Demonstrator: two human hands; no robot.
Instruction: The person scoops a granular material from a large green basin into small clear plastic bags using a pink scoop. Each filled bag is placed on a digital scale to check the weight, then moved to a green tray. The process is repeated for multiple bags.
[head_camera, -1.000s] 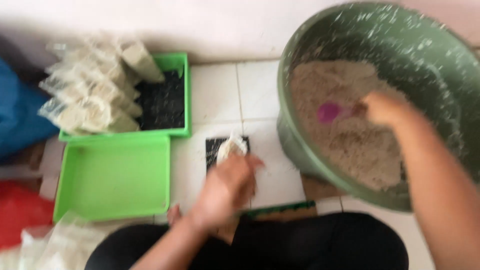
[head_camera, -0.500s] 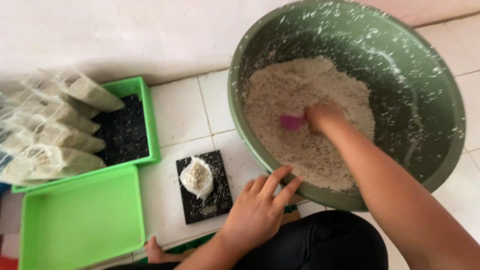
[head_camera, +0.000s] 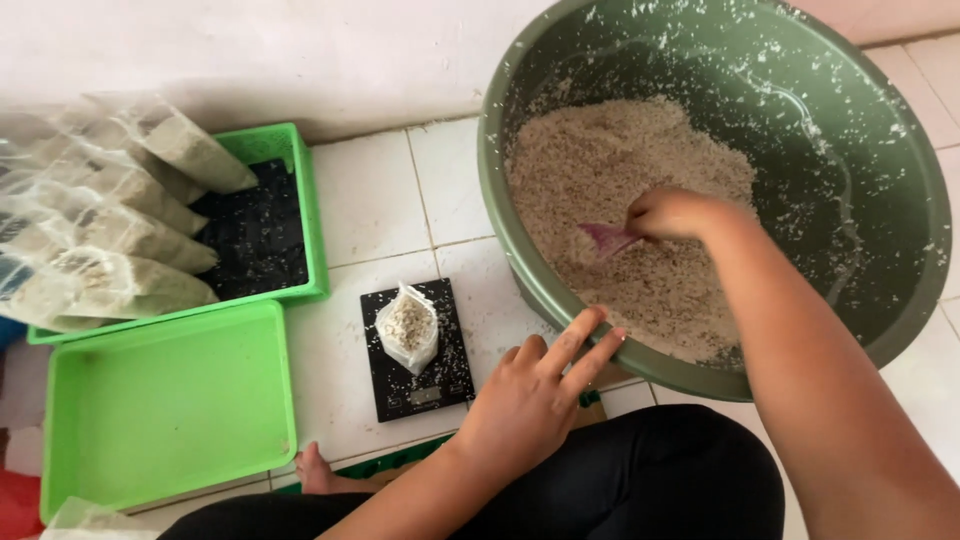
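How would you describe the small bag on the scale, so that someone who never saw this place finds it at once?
Start at the big green basin of pale grain; the left hand rests on its near rim. Just left of that hand lies a flat black scale on the white tiles. The small clear bag stands upright on it, alone and open-topped, unlike the filled bags stacked over the far green tray.

A black flat scale lay on the white tiled floor, and a small clear bag partly filled with pale grain stood upright on it. At the floor's left edge sat two bright green trays: the near one bare inside, the far one dark within and touching it (several filled clear bags were piled over its left half). A white wall ran along the far edge.
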